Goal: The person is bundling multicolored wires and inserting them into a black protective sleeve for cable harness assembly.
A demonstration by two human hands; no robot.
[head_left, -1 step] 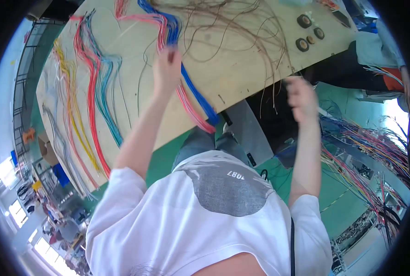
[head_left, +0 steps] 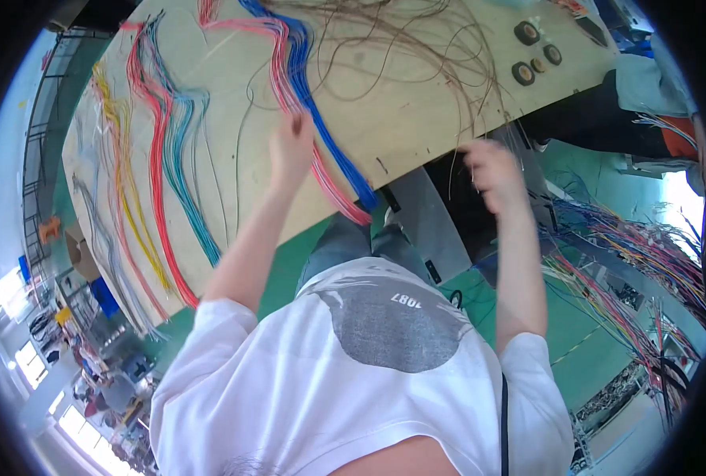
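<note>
My left hand (head_left: 291,151) is over the table at the left edge of a bundle of pink wires (head_left: 330,186). Its fingers are drawn together; whether they grip a wire is hidden. Alongside the pink bundle runs a bundle of blue wires (head_left: 333,151), both with their near ends hanging at the table edge. Off the table's right front edge, my right hand (head_left: 495,173) is smeared by motion, its fingers bent toward the loose ends of thin brown wires (head_left: 461,119). I cannot make out whether it holds one.
Red (head_left: 158,190), teal (head_left: 180,174) and yellow wires (head_left: 135,218) lie in rows on the left of the wooden table (head_left: 400,119). Several tape rolls (head_left: 523,74) sit at the far right. A person (head_left: 646,87) stands at right, above a heap of mixed wires (head_left: 630,246).
My left hand has come nearer to me along the pink wires. My right hand has moved left, toward the table edge and the brown wire ends.
</note>
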